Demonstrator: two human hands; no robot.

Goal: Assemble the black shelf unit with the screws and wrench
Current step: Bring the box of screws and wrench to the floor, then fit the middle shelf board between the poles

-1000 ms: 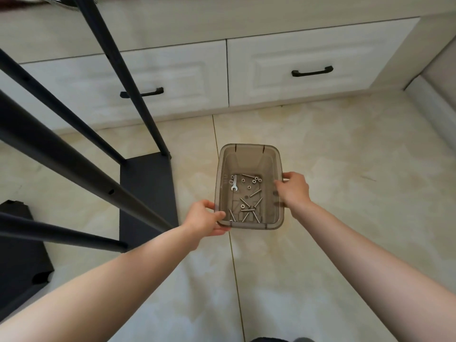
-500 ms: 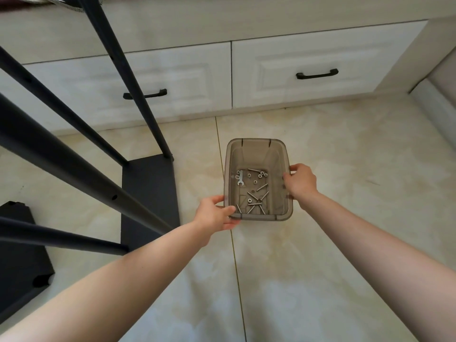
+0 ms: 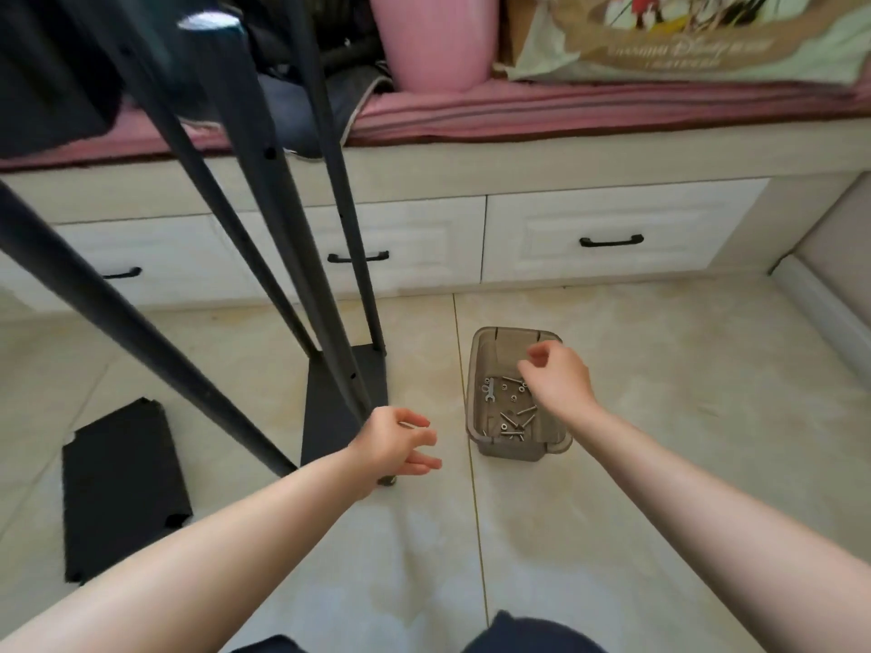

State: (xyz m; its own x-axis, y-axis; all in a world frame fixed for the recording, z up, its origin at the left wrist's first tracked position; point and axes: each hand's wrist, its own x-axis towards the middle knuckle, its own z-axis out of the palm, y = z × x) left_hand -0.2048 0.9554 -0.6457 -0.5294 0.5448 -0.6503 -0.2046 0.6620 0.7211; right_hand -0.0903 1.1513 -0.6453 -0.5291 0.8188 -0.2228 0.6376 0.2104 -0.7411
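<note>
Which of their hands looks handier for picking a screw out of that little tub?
Probably the right hand: it hovers over the open tub, above the screws. The left hand hangs beside the tub, nearer the black frame.

beige tiled floor [image 3: 660,417] carries a translucent bin [image 3: 518,450], black shelf frame [image 3: 346,407], loose black panel [image 3: 122,492].

Both bare arms reach forward: the right hand [image 3: 558,377] hovers over the bin [image 3: 485,351], fingers loosely curled, while the left hand [image 3: 393,443] hangs open left of it.

Bin: we see a smoky translucent plastic tub [image 3: 546,452]
Screws: shiny silver metal screws [image 3: 511,428]
Floor: our glossy beige floor tiles [image 3: 660,369]
</note>
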